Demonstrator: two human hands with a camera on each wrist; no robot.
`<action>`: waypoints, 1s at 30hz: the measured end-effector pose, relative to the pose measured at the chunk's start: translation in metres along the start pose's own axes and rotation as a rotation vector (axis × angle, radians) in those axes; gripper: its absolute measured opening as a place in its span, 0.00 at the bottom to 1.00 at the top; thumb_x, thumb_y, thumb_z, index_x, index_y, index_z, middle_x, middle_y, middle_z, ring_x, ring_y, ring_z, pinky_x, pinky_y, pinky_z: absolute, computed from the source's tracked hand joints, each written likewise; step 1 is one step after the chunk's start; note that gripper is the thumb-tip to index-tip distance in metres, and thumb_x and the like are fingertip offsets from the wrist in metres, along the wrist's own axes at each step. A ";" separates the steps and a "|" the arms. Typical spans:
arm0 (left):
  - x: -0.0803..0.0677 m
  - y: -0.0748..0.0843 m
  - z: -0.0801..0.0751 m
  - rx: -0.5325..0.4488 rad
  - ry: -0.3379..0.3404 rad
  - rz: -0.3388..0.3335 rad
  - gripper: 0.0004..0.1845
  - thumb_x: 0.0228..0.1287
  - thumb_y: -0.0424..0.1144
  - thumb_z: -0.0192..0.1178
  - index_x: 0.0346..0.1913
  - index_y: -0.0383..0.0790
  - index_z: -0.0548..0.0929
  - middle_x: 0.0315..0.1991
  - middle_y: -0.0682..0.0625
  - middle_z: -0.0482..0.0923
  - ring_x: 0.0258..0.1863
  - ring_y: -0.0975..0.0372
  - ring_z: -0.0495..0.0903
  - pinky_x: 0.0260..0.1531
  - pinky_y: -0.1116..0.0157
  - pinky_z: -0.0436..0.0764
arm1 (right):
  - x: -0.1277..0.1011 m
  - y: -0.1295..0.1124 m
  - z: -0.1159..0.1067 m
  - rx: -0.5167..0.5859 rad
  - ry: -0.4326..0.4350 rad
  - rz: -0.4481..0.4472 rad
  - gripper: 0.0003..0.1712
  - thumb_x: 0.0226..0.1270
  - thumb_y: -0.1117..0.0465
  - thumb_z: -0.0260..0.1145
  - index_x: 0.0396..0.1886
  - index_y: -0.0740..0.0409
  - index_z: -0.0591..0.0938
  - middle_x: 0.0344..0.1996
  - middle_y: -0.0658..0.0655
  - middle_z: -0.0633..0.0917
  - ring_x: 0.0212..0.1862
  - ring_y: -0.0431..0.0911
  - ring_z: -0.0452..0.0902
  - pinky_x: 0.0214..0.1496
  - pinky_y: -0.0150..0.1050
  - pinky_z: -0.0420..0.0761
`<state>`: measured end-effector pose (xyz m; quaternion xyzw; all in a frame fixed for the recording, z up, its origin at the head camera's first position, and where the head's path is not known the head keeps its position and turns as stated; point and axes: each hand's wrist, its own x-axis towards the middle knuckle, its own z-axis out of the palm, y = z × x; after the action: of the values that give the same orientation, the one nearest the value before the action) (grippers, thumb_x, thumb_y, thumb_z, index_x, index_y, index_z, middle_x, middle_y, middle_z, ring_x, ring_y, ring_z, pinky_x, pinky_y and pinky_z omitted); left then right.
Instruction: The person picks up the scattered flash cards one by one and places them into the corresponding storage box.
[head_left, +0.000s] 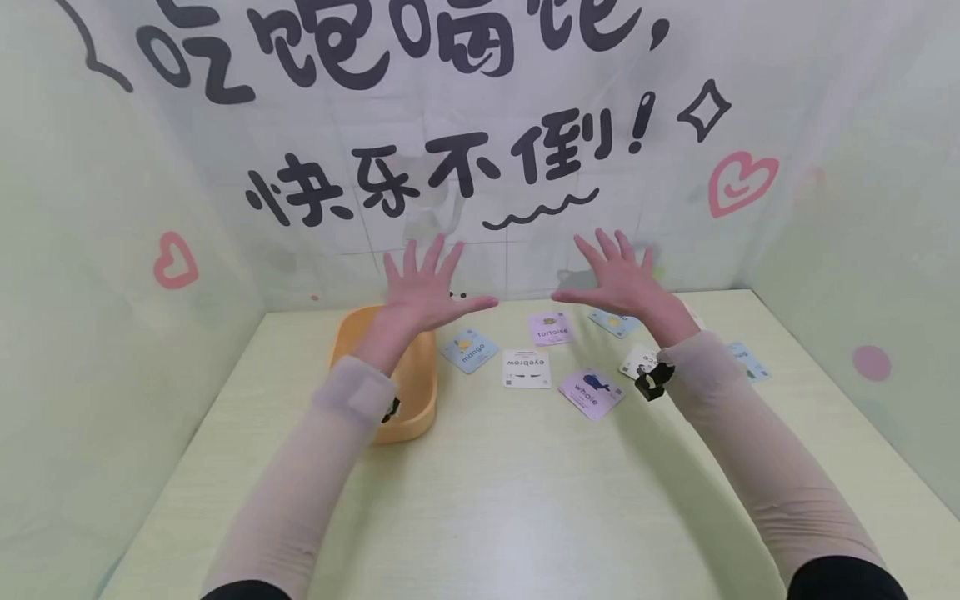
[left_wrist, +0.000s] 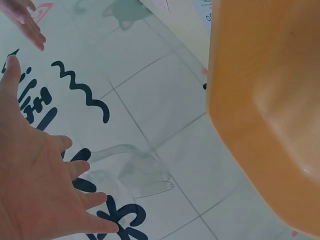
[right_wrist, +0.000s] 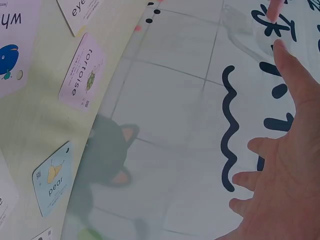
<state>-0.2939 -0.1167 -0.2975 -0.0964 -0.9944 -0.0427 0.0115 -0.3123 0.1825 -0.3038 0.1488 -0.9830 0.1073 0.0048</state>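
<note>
The left hand and right hand are raised well apart, fingers straight and spread. The left sleeve passes above the orange bin, which stands at the left of the surface, long sides running near to far. Right of its rim lie the mango card, eyebrow card, tortoise card and whale card, gaps between them. The pear card lies beside the far edge. Broad open room stretches from the whale card to the near side.

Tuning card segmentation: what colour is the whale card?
The whale card is light purple, best seen whole in the head view.
</note>
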 end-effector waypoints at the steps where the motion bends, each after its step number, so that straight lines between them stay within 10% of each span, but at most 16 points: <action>1: -0.001 -0.001 -0.001 0.001 -0.001 0.001 0.58 0.54 0.84 0.42 0.81 0.57 0.39 0.83 0.49 0.30 0.80 0.40 0.30 0.71 0.31 0.31 | 0.000 0.001 0.000 0.002 -0.002 0.002 0.60 0.60 0.24 0.56 0.82 0.45 0.44 0.81 0.64 0.41 0.80 0.66 0.28 0.70 0.79 0.33; 30: -0.072 -0.059 -0.003 -0.047 -0.001 0.037 0.61 0.52 0.83 0.48 0.81 0.54 0.41 0.82 0.44 0.34 0.77 0.32 0.34 0.71 0.30 0.31 | -0.018 0.021 0.012 0.060 -0.029 0.052 0.58 0.61 0.26 0.59 0.81 0.49 0.49 0.81 0.66 0.45 0.80 0.67 0.31 0.71 0.77 0.34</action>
<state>-0.2350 -0.1879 -0.3019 -0.1150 -0.9911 -0.0660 0.0096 -0.3007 0.2051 -0.3208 0.1249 -0.9829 0.1346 -0.0169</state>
